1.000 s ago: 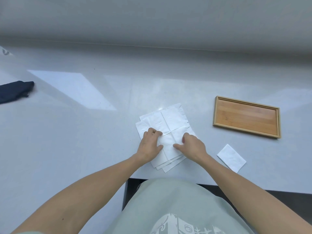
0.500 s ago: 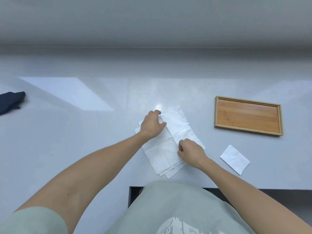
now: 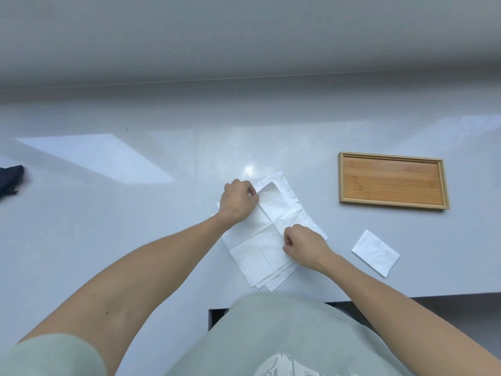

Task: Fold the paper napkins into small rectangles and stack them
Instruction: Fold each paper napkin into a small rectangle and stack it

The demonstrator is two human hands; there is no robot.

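Centrally, a loose pile of unfolded napkins (image 3: 260, 256) lies on the grey counter (image 3: 135, 226), its sheets fanned slightly out of register at the near edge. The left hand (image 3: 238, 202) has its grip closed on the far-left corner of the top napkin (image 3: 271, 202), pinching it between thumb and fingers; that corner is lifted and turned over toward the middle. The right hand (image 3: 305, 246) rests with curled fingers on the sheet near its centre crease, apparently pinching or pinning the paper, though its fingertips are hidden beneath the knuckles. One folded napkin (image 3: 375, 252) already lies to the right of the pile, apart from it, and a wooden tray (image 3: 444, 185) stands farther back on the right with nothing in it. A dark cloth (image 3: 9, 180) sits at the far left edge.

Risks, as judged from this arrangement: thin sheets cling, so the pinch may raise two layers at once and produce a doubled fold. Should the right hand's pressure slip, the whole pile could slide and the fold run off the existing crease. A sharp pull on the corner could tear the paper.
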